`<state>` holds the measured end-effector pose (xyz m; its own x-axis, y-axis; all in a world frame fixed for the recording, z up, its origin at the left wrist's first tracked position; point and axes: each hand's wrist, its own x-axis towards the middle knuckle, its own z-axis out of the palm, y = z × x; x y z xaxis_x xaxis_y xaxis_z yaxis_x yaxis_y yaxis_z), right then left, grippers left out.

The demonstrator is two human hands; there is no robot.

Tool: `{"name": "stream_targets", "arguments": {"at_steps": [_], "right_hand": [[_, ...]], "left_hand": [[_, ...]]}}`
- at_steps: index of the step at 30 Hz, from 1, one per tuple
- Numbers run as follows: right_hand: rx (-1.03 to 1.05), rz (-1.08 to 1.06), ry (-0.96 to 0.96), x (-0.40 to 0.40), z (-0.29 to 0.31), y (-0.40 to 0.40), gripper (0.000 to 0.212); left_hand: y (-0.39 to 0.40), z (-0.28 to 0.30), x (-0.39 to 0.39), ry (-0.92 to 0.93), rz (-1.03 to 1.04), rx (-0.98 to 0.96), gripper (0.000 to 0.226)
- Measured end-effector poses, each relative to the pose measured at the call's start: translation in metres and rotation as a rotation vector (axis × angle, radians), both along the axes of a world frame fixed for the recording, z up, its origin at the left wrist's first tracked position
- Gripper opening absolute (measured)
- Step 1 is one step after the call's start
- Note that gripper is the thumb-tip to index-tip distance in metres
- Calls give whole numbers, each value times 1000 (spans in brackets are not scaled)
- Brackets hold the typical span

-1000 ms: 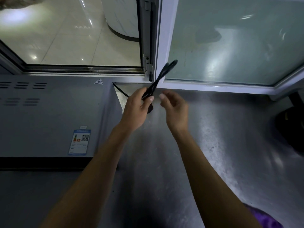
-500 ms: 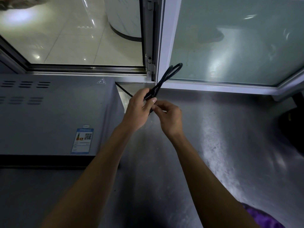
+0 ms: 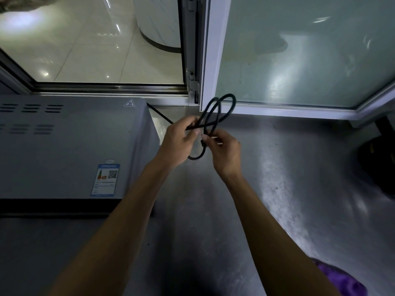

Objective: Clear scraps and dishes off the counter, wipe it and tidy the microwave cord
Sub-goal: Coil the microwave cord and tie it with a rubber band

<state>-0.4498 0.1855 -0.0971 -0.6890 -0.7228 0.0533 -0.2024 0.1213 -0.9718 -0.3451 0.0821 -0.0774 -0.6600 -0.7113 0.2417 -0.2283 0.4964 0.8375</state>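
Note:
The black microwave cord is folded into loops that stick up above both hands, near the window frame. My left hand grips the bundled strands. Just right of it, my right hand pinches a strand of the same cord, and a short curve of cord hangs below between the hands. One stretch of the cord runs back behind the grey microwave, which fills the left side on the steel counter.
A white-framed frosted window runs along the counter's far edge, and an open pane shows a tiled floor. A dark object sits at the counter's right edge. Purple cloth lies at the bottom right.
My right hand has closed in from open beside the cord to pinching a strand. The tight folded loop has spread into a wider loop, and a curve now hangs below.

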Motion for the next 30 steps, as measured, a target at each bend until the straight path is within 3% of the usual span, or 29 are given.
{"name": "stream_targets", "arguments": {"at_steps": [5,8,11,16,30], "right_hand": [[60,-85,91,-11,-9,16,16],[63,-165,52,-17,-15,30,20],[52,-163,42,-18,-16,41,23],[71,-129,190,-16,-16,54,27],[-69,-161,176,-26,17,54,17]], "left_hand": [[-3,1,2,19,63,27,27],[-1,2,0,30,72,10,25],[1,1,-3,1,67,7,21],[5,1,-6,-8,71,-28,21],[8,-13,3,-193,-30,-162,13]]}}
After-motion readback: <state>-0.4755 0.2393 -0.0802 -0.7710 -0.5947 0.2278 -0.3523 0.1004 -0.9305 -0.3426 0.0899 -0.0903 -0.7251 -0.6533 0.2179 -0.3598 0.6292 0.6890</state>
